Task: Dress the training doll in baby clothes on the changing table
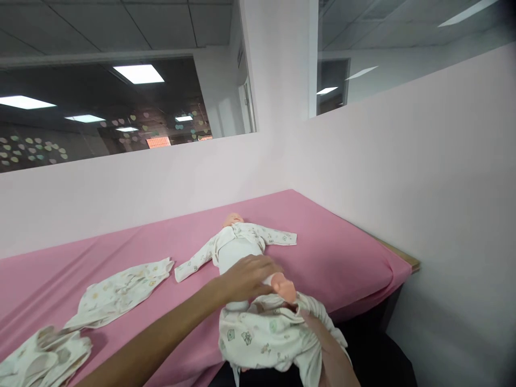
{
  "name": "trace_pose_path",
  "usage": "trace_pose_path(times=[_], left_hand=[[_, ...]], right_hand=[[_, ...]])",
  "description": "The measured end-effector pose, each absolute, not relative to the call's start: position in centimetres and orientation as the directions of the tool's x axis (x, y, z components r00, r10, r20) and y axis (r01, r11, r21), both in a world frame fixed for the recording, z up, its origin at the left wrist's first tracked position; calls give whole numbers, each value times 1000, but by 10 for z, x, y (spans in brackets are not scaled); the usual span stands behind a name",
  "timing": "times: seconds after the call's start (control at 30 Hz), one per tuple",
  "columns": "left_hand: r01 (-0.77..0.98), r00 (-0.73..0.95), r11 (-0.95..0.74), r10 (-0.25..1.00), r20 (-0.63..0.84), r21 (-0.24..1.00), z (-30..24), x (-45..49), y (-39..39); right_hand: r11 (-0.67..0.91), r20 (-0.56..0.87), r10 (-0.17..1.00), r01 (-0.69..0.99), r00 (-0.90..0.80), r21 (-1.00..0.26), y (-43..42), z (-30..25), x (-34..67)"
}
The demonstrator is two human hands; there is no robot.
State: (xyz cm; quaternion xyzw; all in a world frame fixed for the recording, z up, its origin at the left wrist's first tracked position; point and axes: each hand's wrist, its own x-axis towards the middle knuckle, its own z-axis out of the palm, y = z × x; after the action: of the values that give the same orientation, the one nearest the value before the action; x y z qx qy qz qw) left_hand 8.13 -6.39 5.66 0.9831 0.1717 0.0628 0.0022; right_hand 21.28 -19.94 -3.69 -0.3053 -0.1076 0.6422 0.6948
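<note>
A baby doll (237, 253) lies on its back, head toward the wall, in a white printed baby top (252, 232) with both sleeves spread out. My left hand (252, 274) is closed around one of its legs near the ankle, and the bare foot (284, 288) sticks out beyond my fingers. Printed baby pants (270, 333) are bunched about the doll's lower legs at the table's front edge. My right hand (305, 314) reaches into the cloth of the pants just below that foot; its fingers are hidden by the fabric. The other foot is mostly covered.
A pink sheet (334, 258) covers the table, which stands against white walls with windows. At left lie a flat printed baby garment (121, 293) and a crumpled one (44, 357). The table's wooden corner (414, 263) shows at right.
</note>
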Motion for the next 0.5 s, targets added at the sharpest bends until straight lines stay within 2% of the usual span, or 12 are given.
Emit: trace_pose_path(times=[0.1,0.23,0.33,0.5], left_hand=[[277,960,-952,267,85,-132,38,83,-70],[216,976,-931,213,41,-296,23,87,-76],[222,972,-926,234,-1,-304,22,89,-77],[330,943,-924,331,29,-192,26,93,-78]], right_hand=[[108,-182,947,-797,264,-594,-198,-34,213],[134,-166,941,-779,293,-613,-197,-37,208],[125,-178,939,-775,293,-619,-195,-39,206],[85,-209,940,-781,269,-619,-191,-32,196]])
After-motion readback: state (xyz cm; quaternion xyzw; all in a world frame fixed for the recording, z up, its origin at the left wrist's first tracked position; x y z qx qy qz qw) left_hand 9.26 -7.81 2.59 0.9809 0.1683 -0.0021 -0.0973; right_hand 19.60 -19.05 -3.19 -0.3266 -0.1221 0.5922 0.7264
